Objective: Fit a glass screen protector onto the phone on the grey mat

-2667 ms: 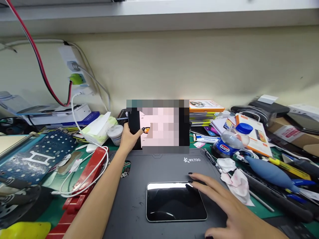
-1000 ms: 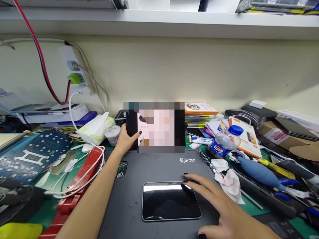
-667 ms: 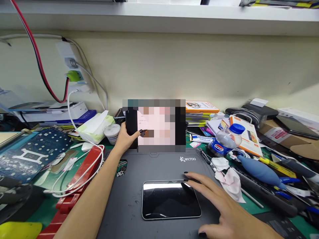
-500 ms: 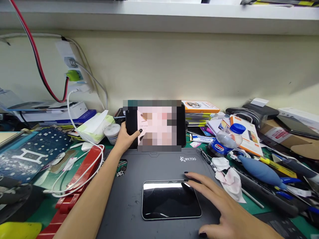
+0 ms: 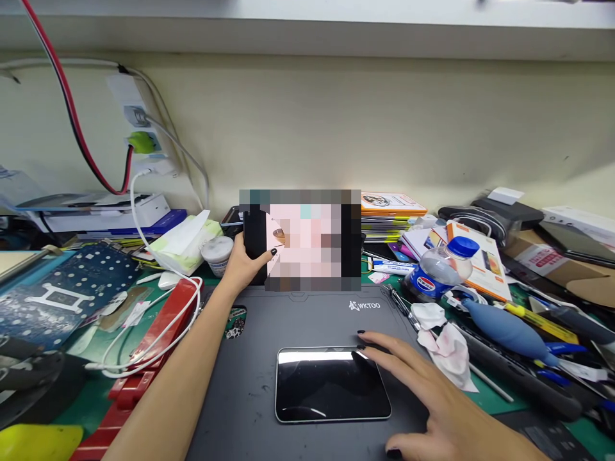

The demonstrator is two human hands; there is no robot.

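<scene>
At the back of the dark mat stands a tablet (image 5: 256, 256) on its long side, its screen lit and mostly blurred out. My left hand (image 5: 246, 264) grips its left edge, thumb over the screen and fingers hidden behind. Closer to me a smartphone (image 5: 331, 387) lies face up on the mat, its black screen reflecting light. My right hand (image 5: 423, 390) is open around the phone's right side, fingers stretched and thumb apart. Its fingertips are at the phone's upper right edge; whether they touch it I cannot tell.
The grey work mat (image 5: 240, 397) covers the middle. On the right lie a Pepsi bottle (image 5: 442, 266), crumpled tissues (image 5: 446, 349) and a blue air blower (image 5: 509, 330). On the left are a red tool (image 5: 158, 333), a looped white cable (image 5: 198, 301) and a lidded tub (image 5: 218, 253).
Both hands keep nearly the same pose. The picture on the tablet's screen differs slightly, and the whole view has shifted a little.
</scene>
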